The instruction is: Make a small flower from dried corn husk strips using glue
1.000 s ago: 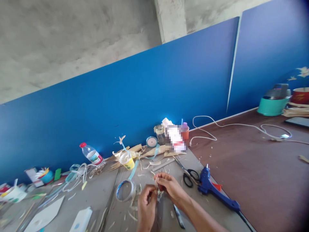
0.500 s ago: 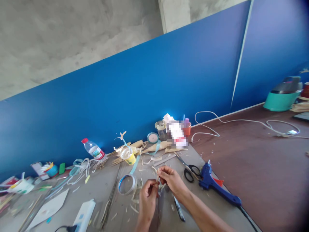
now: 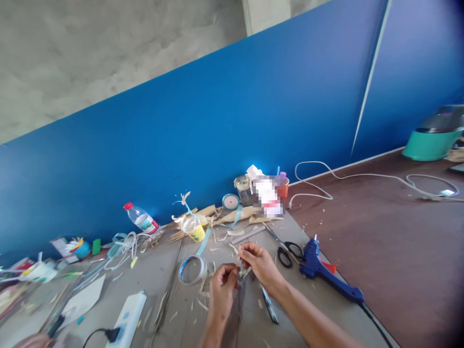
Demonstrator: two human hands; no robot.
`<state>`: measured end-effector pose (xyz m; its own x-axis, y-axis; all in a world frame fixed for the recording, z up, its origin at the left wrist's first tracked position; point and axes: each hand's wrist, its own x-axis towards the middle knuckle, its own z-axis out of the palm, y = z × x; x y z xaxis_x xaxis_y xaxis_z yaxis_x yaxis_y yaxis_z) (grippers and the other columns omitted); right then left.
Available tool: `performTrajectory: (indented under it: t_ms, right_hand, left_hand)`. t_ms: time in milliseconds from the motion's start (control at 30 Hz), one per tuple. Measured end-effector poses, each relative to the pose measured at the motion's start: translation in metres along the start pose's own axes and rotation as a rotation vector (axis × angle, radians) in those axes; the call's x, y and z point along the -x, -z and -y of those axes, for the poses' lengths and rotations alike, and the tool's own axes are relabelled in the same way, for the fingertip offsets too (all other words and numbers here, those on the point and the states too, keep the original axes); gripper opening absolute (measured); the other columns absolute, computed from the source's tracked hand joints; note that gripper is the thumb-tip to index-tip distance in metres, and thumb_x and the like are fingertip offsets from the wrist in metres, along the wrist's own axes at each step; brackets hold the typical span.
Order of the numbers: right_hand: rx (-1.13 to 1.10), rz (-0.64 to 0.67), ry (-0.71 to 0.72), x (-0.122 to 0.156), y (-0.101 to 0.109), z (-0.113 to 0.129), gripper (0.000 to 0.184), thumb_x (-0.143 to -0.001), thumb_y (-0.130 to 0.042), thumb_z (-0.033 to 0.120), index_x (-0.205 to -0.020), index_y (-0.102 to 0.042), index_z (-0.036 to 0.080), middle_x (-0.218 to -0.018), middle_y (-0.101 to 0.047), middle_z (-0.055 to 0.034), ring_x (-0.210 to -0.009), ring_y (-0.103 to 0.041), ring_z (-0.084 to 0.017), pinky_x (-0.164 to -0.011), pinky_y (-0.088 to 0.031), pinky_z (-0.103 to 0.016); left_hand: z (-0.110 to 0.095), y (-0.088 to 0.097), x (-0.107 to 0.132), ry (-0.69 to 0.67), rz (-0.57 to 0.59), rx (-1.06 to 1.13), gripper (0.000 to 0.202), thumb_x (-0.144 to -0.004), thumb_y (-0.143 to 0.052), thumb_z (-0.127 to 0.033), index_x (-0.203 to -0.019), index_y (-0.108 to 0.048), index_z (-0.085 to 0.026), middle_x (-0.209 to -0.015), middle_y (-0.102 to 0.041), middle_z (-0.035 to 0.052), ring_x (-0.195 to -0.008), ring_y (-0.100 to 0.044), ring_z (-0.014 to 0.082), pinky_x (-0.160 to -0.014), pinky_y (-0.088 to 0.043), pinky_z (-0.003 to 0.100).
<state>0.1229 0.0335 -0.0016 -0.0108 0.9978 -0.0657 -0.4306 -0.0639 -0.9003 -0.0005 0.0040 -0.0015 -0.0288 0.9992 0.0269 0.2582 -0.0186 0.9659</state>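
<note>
My left hand (image 3: pixel 222 290) and my right hand (image 3: pixel 261 265) are close together over the near middle of the table. Between their pinched fingertips is a thin pale strip (image 3: pixel 238 260) that looks like dried husk; much of it is hidden by the fingers. Pale shavings (image 3: pixel 205 285) lie around and under my hands. A roll of tape (image 3: pixel 192 269) rests left of my left hand. Beneath my right forearm is a pen-like cutter or pen (image 3: pixel 268 307). Black-handled scissors (image 3: pixel 290 252) and a blue glue gun (image 3: pixel 319 273) lie right of my right hand.
Dried husks (image 3: pixel 235 216), a yellow cup (image 3: pixel 195 229), a lidded jar (image 3: pixel 244 189) and a bottle (image 3: pixel 143 220) stand along the blue partition (image 3: pixel 203 125). A power strip (image 3: pixel 126 316) is at front left. Another person's hand (image 3: pixel 34 341) shows at the lower left corner.
My view has shifted slightly. My hands keep pinching the strip, more of which shows between the fingertips. Another person's hand with a dark tool has come in at lower left.
</note>
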Motion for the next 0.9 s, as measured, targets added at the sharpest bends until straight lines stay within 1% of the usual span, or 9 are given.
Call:
performTrajectory:
  t_ms: [167,267,367,467,533,700,900]
  right_hand:
    - [0.061,0.010,0.032,-0.0016,0.0004,-0.0005,0.018,-0.061,-0.061,0.034,-0.064,-0.057,0.016,-0.050,-0.049,0.0044,-0.045,-0.039,-0.008,-0.046,-0.032,-0.021]
    - [0.168,0.002,0.082,-0.0021,0.0023,-0.0001,0.014,-0.065,-0.057,0.030,-0.066,-0.058,0.017,-0.052,-0.049,0.0039,-0.046,-0.041,-0.009,-0.047,-0.033,-0.022]
    - [0.297,-0.010,0.168,0.0005,0.0036,0.0017,0.011,-0.068,-0.054,0.026,-0.067,-0.060,0.017,-0.054,-0.051,0.0025,-0.051,-0.044,-0.011,-0.051,-0.035,-0.023]
    - [0.385,0.014,0.252,0.0048,0.0033,0.0028,0.012,-0.071,-0.052,0.024,-0.068,-0.062,0.018,-0.061,-0.056,0.0004,-0.059,-0.049,-0.014,-0.058,-0.037,-0.024]
    - [0.412,0.034,0.273,0.0068,0.0025,0.0024,0.013,-0.072,-0.052,0.023,-0.069,-0.063,0.019,-0.063,-0.058,-0.0001,-0.061,-0.051,-0.014,-0.060,-0.038,-0.024]
    - [0.351,0.045,0.203,0.0066,0.0006,-0.0002,0.011,-0.071,-0.052,0.024,-0.069,-0.062,0.017,-0.059,-0.054,0.0011,-0.054,-0.047,-0.012,-0.054,-0.037,-0.023]
    - [0.237,0.040,0.127,0.0031,0.0001,0.0000,0.011,-0.068,-0.055,0.025,-0.067,-0.060,0.016,-0.055,-0.053,0.0023,-0.048,-0.044,-0.010,-0.047,-0.034,-0.022]
  left_hand:
    - [0.0016,0.0010,-0.0015,0.012,0.019,0.006,0.024,-0.071,-0.057,-0.037,-0.067,-0.063,-0.014,-0.054,-0.053,-0.0003,-0.050,-0.045,0.0116,-0.052,-0.036,0.023]
    - [0.0015,0.0021,-0.0023,0.018,0.043,0.017,0.023,-0.071,-0.056,-0.036,-0.066,-0.062,-0.014,-0.053,-0.052,-0.0006,-0.049,-0.045,0.0112,-0.052,-0.035,0.023]
    - [-0.0014,0.0027,-0.0019,0.014,0.032,0.023,0.023,-0.070,-0.057,-0.036,-0.066,-0.062,-0.015,-0.052,-0.050,-0.0014,-0.049,-0.045,0.0113,-0.052,-0.035,0.023]
    - [-0.0040,0.0025,-0.0009,0.017,0.019,0.041,0.022,-0.069,-0.058,-0.036,-0.066,-0.062,-0.015,-0.052,-0.050,-0.0016,-0.049,-0.045,0.0115,-0.051,-0.036,0.023]
    - [-0.0043,0.0024,-0.0005,0.023,0.023,0.048,0.021,-0.069,-0.058,-0.036,-0.067,-0.063,-0.015,-0.052,-0.051,-0.0014,-0.049,-0.046,0.0114,-0.050,-0.037,0.023]
    - [-0.0041,0.0027,-0.0005,0.029,0.025,0.046,0.020,-0.069,-0.059,-0.035,-0.066,-0.063,-0.015,-0.054,-0.053,-0.0006,-0.049,-0.047,0.0112,-0.050,-0.038,0.023]
    - [-0.0063,0.0021,-0.0003,0.023,0.012,0.041,0.024,-0.068,-0.060,-0.039,-0.064,-0.062,-0.015,-0.052,-0.052,-0.0008,-0.049,-0.047,0.0117,-0.049,-0.038,0.023]
